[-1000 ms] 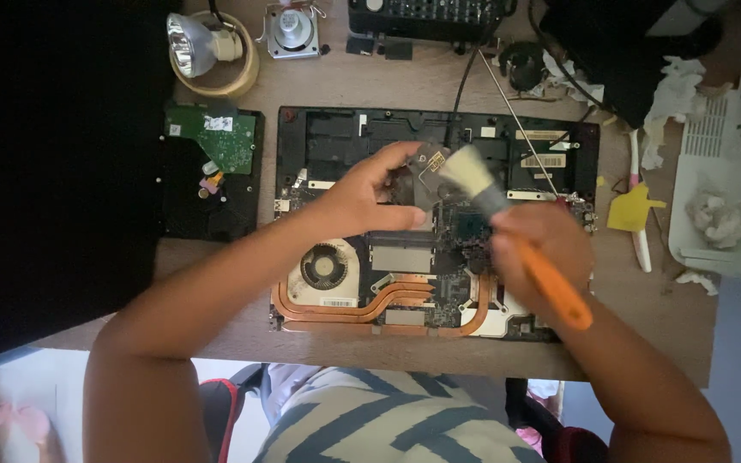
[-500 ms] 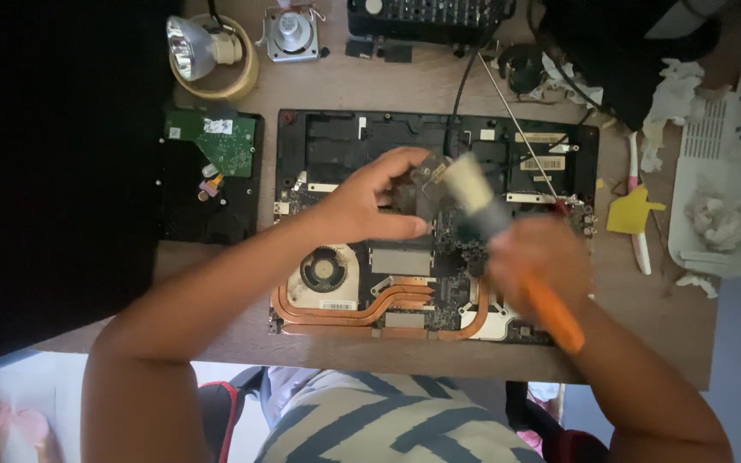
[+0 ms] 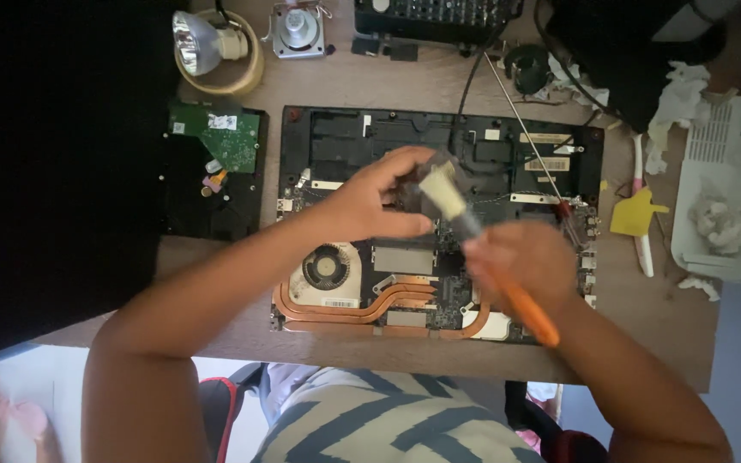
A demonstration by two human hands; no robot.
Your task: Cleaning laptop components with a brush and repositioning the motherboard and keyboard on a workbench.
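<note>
Over an opened black laptop base (image 3: 439,223) with copper heat pipes and a round fan, the right hand (image 3: 521,261) is clenched around an orange-handled, pale-bristled brush (image 3: 473,227) — light, soft-tipped, best held by its handle. The left hand (image 3: 370,201) pinches a small dark part beside the bristles. Farther off, a green circuit board (image 3: 220,141) lies on the cluttered brown wooden desk (image 3: 353,86).

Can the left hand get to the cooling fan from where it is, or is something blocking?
Probably yes. The left hand sits just above the cooling fan, which lies uncovered in the opened laptop. The brush and right hand are off to the side.
</note>
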